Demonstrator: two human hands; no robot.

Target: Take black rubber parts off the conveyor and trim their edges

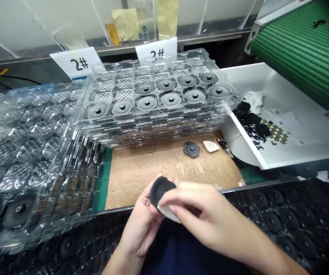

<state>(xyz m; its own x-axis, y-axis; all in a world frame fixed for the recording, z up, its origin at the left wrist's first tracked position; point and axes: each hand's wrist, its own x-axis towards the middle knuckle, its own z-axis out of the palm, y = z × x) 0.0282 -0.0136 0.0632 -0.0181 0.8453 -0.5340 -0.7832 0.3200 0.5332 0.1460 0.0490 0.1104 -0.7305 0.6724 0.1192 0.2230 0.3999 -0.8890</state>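
Stacked trays (153,110) sit behind a cardboard sheet (164,179) carrying a disc (192,149); more stacked trays (29,160) lie to the left, and a bin (293,141) sits to the right.

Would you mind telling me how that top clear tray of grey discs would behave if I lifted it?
The clear plastic tray looks thin-walled, so it would probably flex and feel light. The grey discs sit in open pockets, so they might slide out if it tilts.

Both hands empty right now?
No, the left hand cradles a black disc while the fingers of the right hand press against it.
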